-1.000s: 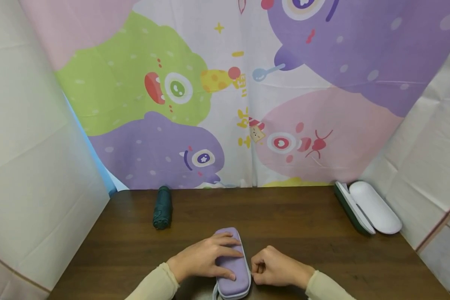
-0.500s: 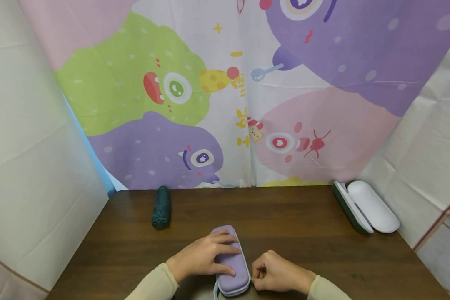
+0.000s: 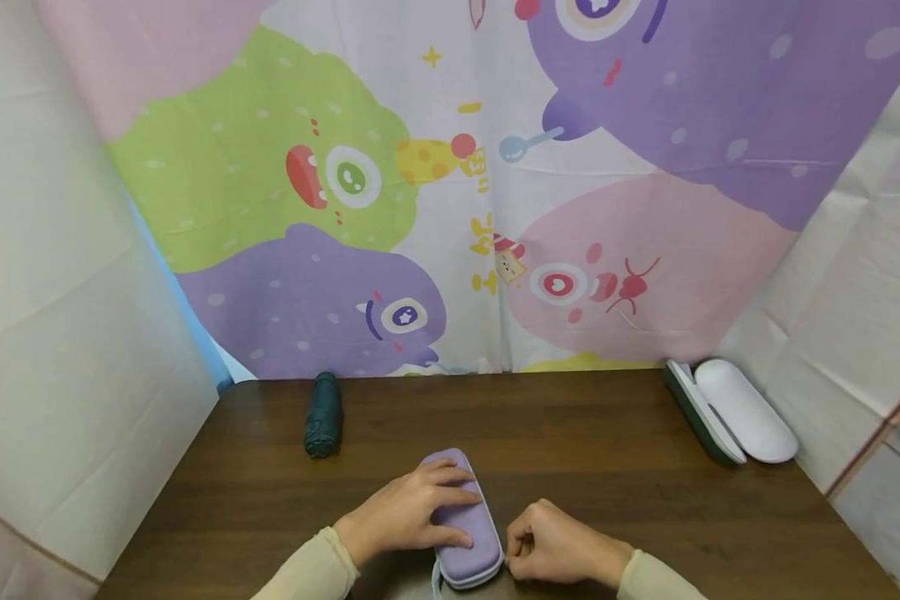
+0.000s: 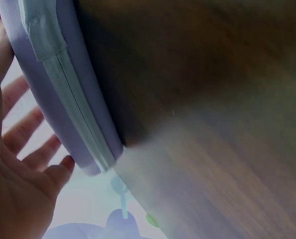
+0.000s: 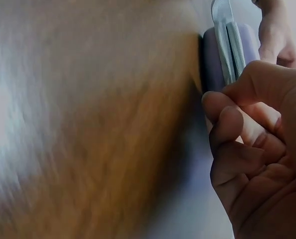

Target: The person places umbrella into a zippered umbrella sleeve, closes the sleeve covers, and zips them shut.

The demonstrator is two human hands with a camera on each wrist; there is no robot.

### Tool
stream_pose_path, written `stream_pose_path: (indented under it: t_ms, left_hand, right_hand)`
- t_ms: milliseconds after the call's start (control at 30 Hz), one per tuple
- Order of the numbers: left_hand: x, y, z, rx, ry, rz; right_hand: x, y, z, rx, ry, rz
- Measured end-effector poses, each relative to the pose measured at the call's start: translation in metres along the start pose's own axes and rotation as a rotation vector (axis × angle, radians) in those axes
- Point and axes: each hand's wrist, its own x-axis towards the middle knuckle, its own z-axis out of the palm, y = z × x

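A purple zippered hard case [image 3: 468, 556] with a pale zip band lies on the dark wooden table. My left hand [image 3: 412, 510] rests across its top, fingers and thumb spread over the lid; the left wrist view shows the case's side with its grey zip band [image 4: 73, 94]. At the case's right edge, my right hand [image 3: 558, 542] pinches with thumb and forefinger at the zip, the other fingers curled. The zip pull itself is hidden by these fingertips. In the right wrist view, a dark line runs between the two zip tapes [image 5: 230, 50].
A dark green folded umbrella [image 3: 323, 415] lies at the back left of the table [image 3: 510, 425]. Toward the back right stands an open glasses case [image 3: 742, 412], dark green outside and white within. A cartoon-print curtain [image 3: 465, 200] hangs behind the table.
My right hand has slid slightly along the case's right edge toward its near end. My left hand keeps its place on the lid. The head view has shifted a little.
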Motion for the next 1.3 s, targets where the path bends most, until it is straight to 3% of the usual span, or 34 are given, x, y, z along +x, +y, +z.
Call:
stream_pose_path:
  t_ms: [300, 500, 800, 1067, 1300]
  left_hand:
    - [-0.001, 0.006, 0.001, 0.163, 0.086, -0.020]
    - [-0.006, 0.006, 0.001, 0.238, 0.089, -0.036]
    - [-0.005, 0.018, -0.006, 0.433, 0.085, -0.016]
    - [-0.004, 0.031, -0.010, 0.454, 0.091, 0.021]
    - [0.000, 0.027, -0.013, 0.458, 0.069, 0.011]
  right_hand:
    - [0.003, 0.018, -0.026, 0.057, -0.026, 0.121]
    - [0.013, 0.029, -0.044, -0.011, -0.037, 0.125]
    - [0.033, 0.034, -0.068, -0.176, -0.058, 0.097]
    - [0.048, 0.038, -0.079, -0.225, -0.082, 0.138]
    - [0.062, 0.039, -0.081, -0.262, -0.065, 0.105]
